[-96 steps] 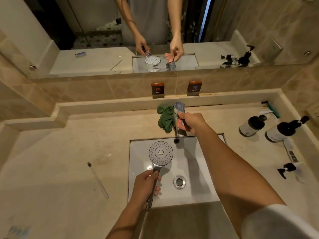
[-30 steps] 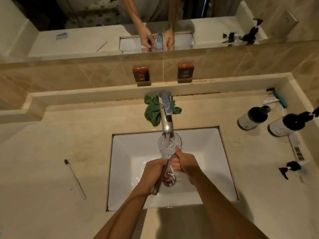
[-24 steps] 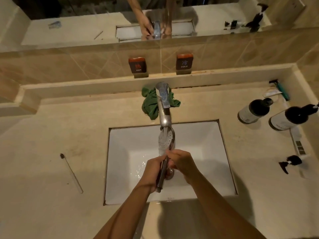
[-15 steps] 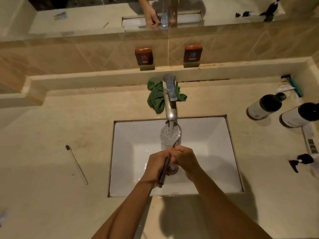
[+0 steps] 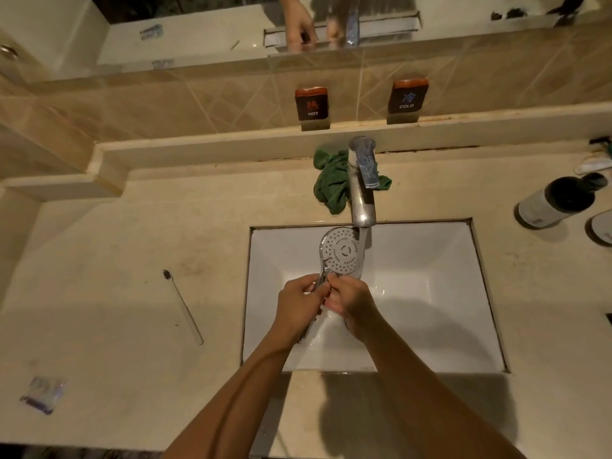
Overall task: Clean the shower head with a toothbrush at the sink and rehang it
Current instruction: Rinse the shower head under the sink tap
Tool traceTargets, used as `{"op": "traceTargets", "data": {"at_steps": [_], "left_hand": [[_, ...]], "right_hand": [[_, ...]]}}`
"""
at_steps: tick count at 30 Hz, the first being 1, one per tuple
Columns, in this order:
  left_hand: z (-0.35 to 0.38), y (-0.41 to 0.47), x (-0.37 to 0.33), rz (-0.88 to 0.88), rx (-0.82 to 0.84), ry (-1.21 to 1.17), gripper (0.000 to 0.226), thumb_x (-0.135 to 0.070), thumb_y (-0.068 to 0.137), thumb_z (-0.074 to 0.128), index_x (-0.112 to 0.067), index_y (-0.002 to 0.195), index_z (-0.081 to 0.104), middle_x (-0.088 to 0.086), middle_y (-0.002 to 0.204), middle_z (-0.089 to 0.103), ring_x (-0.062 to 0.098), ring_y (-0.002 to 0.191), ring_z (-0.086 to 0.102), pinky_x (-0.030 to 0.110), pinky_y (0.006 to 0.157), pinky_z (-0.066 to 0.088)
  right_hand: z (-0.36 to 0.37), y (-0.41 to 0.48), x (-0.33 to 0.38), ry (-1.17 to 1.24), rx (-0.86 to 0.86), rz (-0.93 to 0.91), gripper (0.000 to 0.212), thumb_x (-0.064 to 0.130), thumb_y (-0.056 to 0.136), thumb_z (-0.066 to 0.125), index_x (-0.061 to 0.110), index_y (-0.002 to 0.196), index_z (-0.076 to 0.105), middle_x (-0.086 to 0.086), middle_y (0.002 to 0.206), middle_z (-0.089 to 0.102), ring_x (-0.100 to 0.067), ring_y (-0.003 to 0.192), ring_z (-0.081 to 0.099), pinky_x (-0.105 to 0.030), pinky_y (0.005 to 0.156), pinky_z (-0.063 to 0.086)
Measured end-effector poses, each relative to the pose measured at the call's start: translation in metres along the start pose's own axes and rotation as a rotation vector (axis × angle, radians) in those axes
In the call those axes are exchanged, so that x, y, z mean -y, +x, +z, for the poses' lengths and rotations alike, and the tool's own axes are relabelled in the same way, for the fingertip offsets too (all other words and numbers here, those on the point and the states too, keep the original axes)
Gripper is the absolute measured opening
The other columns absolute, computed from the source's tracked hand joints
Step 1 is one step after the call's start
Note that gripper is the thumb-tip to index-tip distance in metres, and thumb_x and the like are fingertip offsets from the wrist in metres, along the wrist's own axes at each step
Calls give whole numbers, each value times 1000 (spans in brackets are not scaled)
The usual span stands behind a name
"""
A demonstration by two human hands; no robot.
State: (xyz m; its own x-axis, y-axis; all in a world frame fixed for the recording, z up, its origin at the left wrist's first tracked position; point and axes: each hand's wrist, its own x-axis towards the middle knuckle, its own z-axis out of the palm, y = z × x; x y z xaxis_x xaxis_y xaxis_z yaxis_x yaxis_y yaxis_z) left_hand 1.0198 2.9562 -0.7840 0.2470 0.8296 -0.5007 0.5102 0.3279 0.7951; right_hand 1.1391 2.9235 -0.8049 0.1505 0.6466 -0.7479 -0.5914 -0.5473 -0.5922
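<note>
Head view, looking down at your bathroom sink. Far left on the beige tabletop [image 5: 99, 293], near the front edge, lies a small clear wrapper [image 5: 43, 394]. Right of it rests the toothbrush [image 5: 183, 308], untouched, bristles pointing away from you, well apart from the basin.

At the centre, the white sink [image 5: 430, 293] holds your work. Your left hand [image 5: 298, 309] has its grip clamped around the handle of the shower head [image 5: 341, 251], whose perforated face points up, just left of the stream. Your right hand [image 5: 356, 304] is curled close against the neck of the shower head, fingers together on it and wet. The tap [image 5: 362, 183] runs just above, with a green cloth [image 5: 331, 180] bunched behind it. Far right stand dark pump bottles [image 5: 556, 203].

To rinse well, I would tilt the face so water runs across every nozzle, keep the left grip firm on the slippery handle, then reach left for the toothbrush.

Compared with half a second ago, the face has moved out from under the spout to its left, and turned more openly towards you. Three seconds ago your right hand was on the tap and no water touched the shower head.
</note>
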Motion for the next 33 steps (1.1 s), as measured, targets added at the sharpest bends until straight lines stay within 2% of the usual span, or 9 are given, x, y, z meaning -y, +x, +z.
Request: {"op": "traceTargets", "data": {"at_steps": [4,7,12,16,18,22,27,30,33], "left_hand": [[-5,6,-3,47,10,29,26,-27,99,63,-29,121,76,-7,108,79,8,94,73,26,83,62],[-4,7,-5,70,33,55,26,-28,98,63,-30,121,76,-7,109,79,11,96,73,29,84,61],[7,7,-9,69,122,66,25,-33,101,59,-31,119,76,-6,99,80,15,81,73,20,67,59],[19,7,-18,71,212,59,28,-33,104,55,-27,125,74,-1,105,79,12,74,69,11,56,50],[25,6,-21,66,260,48,32,-39,105,52,-28,129,72,-4,115,77,11,83,70,11,59,51],[36,8,-25,36,299,30,33,-44,105,50,-31,127,72,-5,126,73,16,107,70,21,77,60],[28,10,-20,18,243,6,31,-37,106,51,-27,125,74,-3,121,75,17,106,70,20,71,59],[14,8,-14,36,145,65,27,-36,104,53,-32,118,77,-7,109,78,16,99,71,31,85,61],[1,5,-12,56,27,153,26,-27,104,56,-26,119,76,-5,113,77,11,98,68,15,82,51]], "right_hand": [[7,-6,0,180,37,-55,15,8,107,48,9,108,63,-23,115,71,-35,111,71,-49,97,58],[3,-2,-3,194,13,-35,18,8,106,48,1,118,60,-24,119,68,-30,106,71,-36,81,64],[-10,-1,-9,37,-174,-85,12,13,102,59,9,92,64,-9,91,68,-17,77,67,-29,72,59],[-25,-9,-10,-168,-394,-202,25,21,96,65,15,72,65,-4,70,67,-19,64,62,-38,63,55],[-32,-9,-11,-356,-501,-304,38,27,93,66,21,56,60,0,59,66,-22,61,63,-44,63,55],[-36,-11,-5,-468,-593,-382,44,26,93,69,26,52,56,2,57,64,-21,60,62,-35,61,52],[-32,-6,-5,-473,-554,-449,40,22,94,71,16,55,61,-2,57,64,-22,58,60,-27,54,48],[-19,-5,-5,-549,-425,-508,37,49,86,70,16,69,71,4,62,71,-12,55,67,-31,65,65],[-7,2,-18,-563,-95,-610,22,20,80,85,2,91,77,-9,77,75,-16,61,74,-26,69,64]]}}
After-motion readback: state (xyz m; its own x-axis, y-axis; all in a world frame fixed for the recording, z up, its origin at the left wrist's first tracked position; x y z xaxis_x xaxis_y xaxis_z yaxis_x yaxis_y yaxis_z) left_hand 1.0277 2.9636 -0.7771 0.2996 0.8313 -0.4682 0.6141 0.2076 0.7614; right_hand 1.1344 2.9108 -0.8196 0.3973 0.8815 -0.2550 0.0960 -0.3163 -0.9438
